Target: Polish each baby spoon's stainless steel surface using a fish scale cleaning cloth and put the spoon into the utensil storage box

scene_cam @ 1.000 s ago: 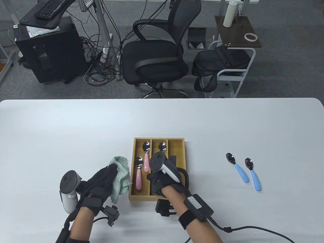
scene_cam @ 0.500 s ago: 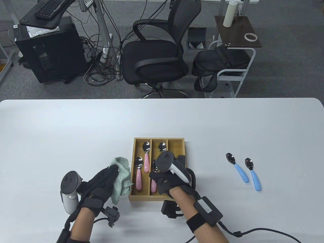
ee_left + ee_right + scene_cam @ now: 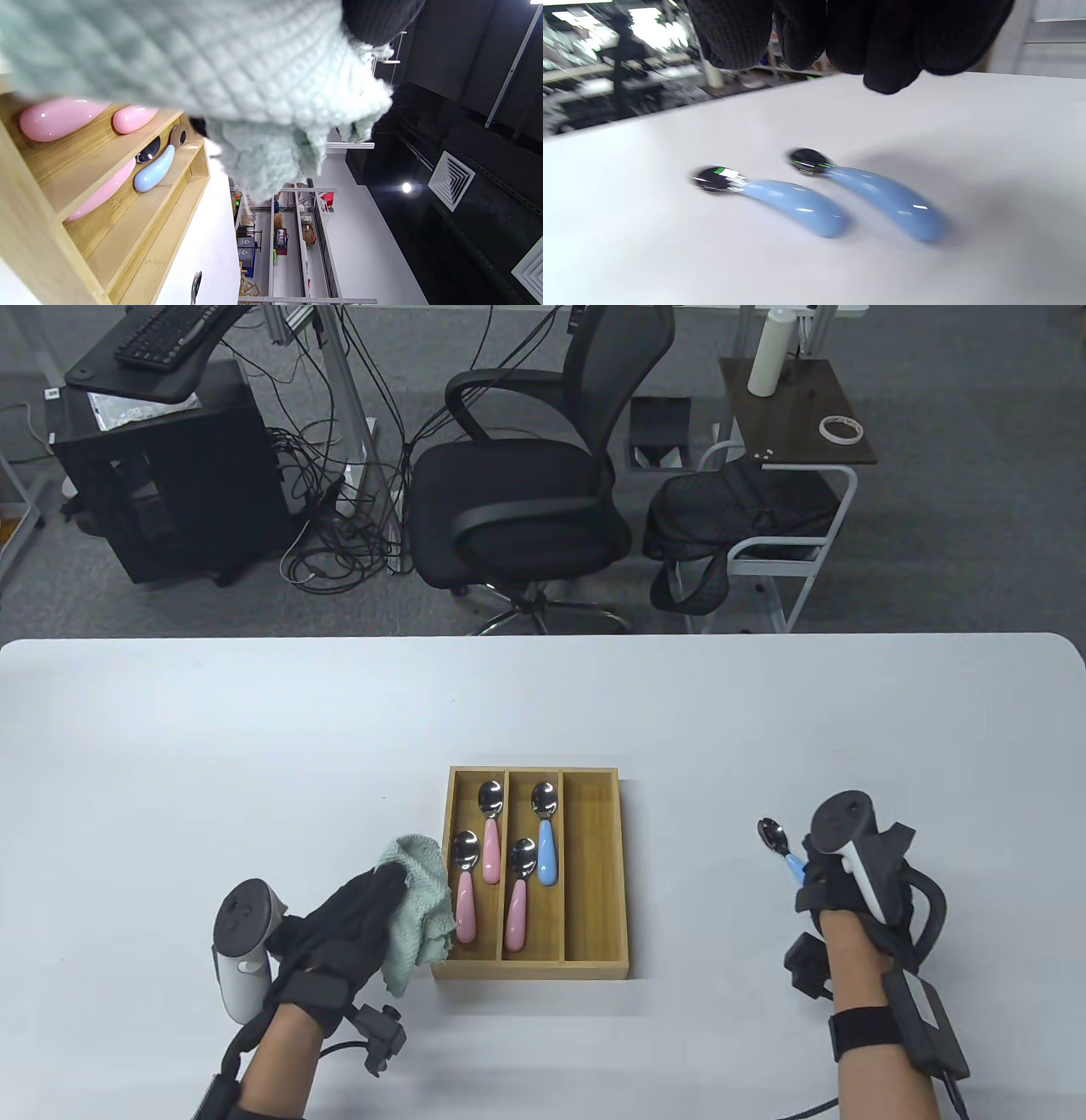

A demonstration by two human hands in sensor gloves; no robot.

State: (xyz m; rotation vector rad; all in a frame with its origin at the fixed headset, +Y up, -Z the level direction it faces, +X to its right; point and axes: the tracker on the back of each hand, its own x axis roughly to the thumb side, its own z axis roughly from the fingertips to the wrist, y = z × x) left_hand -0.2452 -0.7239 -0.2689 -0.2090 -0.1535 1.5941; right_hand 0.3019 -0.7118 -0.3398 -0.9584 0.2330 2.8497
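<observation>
A wooden utensil box (image 3: pixel 534 771) lies at the table's middle. Its left slot holds two pink spoons (image 3: pixel 465 899), and its middle slot a pink spoon (image 3: pixel 517 899) and a blue spoon (image 3: pixel 545 840). The right slot is bare. My left hand (image 3: pixel 356 912) grips the green cleaning cloth (image 3: pixel 420 891) just left of the box; the cloth (image 3: pixel 212 63) fills the left wrist view above the box (image 3: pixel 127 254). My right hand (image 3: pixel 827 874) hovers over two blue spoons (image 3: pixel 793 205) (image 3: pixel 886 199) lying on the table, its fingers (image 3: pixel 882 51) above them and holding nothing.
In the table view only the bowl of one blue spoon (image 3: pixel 772 833) shows beside the right hand; the other is hidden under it. Beyond the table's far edge stand an office chair (image 3: pixel 526 475) and a side table (image 3: pixel 797 415).
My right hand left a pink spoon in the box's middle slot and swung right to above the two blue spoons. The left hand with the cloth barely shifted.
</observation>
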